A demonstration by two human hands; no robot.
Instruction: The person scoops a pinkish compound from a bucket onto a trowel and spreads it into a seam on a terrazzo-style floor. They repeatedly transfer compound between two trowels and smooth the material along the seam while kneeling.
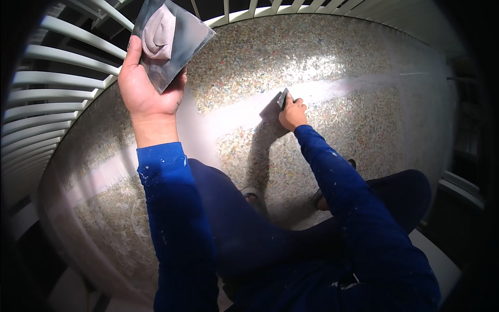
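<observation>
Crouching on speckled floor (332,57), white railing (57,78) behind, left hand (148,86) gripping putty board (174,39), right hand (292,113) gripping scraper (283,97)

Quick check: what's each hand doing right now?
Left hand: closed on a metal plate carrying putty.
Right hand: closed on a scraper against the floor.

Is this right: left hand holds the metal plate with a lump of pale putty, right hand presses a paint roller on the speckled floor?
Not quite. In the head view the right hand presses a small flat scraper blade, not a roller, on the speckled floor. The left hand does hold the metal plate with pale putty.
</observation>
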